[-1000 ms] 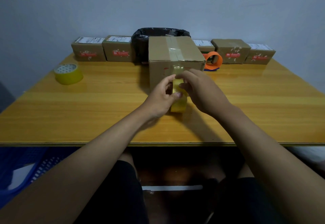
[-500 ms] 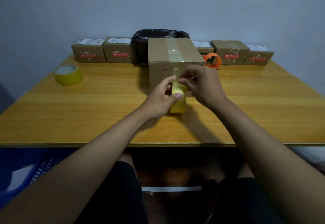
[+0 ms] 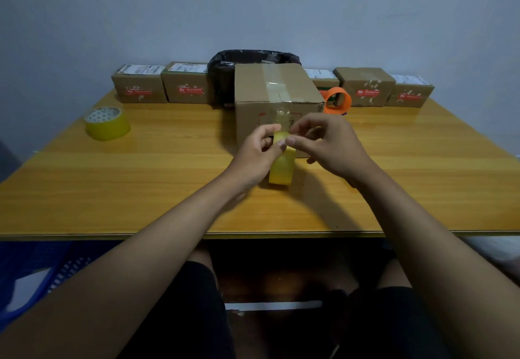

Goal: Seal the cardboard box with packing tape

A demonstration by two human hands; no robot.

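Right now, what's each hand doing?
Left hand: closed on the tape roll, standing on edge on the table.
Right hand: fingertips pinching at the roll's top, apparently the tape end.

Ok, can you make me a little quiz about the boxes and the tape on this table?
1. True or false: the spare yellow tape roll lies at the table's left side.
2. Which hand grips the yellow tape roll in front of the big cardboard box? A. left hand B. right hand
3. Fill in: the tape dispenser behind the big box is coloured ____.

Key: 1 true; 2 A; 3 orange.
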